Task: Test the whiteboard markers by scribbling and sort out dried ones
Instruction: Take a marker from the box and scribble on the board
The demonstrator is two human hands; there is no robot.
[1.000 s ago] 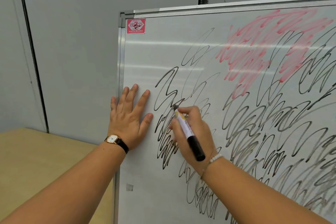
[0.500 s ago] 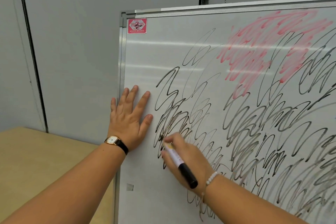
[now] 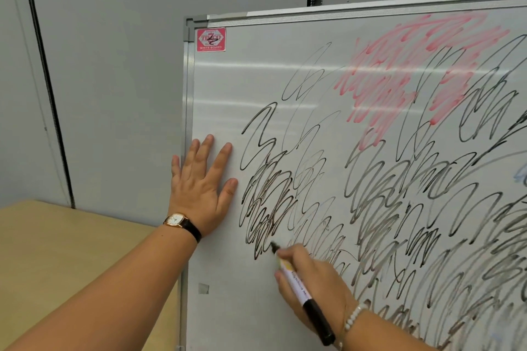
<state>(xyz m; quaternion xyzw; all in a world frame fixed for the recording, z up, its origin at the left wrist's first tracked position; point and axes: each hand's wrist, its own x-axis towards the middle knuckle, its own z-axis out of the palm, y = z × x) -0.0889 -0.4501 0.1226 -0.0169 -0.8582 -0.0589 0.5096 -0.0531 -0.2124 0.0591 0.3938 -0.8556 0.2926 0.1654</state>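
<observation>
A whiteboard (image 3: 245, 82) with a metal frame fills the right of the view, covered in black scribbles and a red patch at the top. My right hand (image 3: 313, 282) grips a black whiteboard marker (image 3: 302, 291) with a white barrel and black cap end. Its tip touches the board at the bottom of a dense, dark black scribble near the left side. My left hand (image 3: 202, 188), wearing a wristwatch, presses flat with spread fingers against the board's left edge.
A light wooden table (image 3: 57, 259) lies at the lower left, beside the board's frame. Grey wall panels stand behind. A red label (image 3: 211, 39) sits in the board's top left corner. A small grey square mark (image 3: 203, 288) is low on the board.
My right hand has moved down the board with the marker, leaving a fresh dark scribble that has grown longer. My left hand has stayed flat in place.
</observation>
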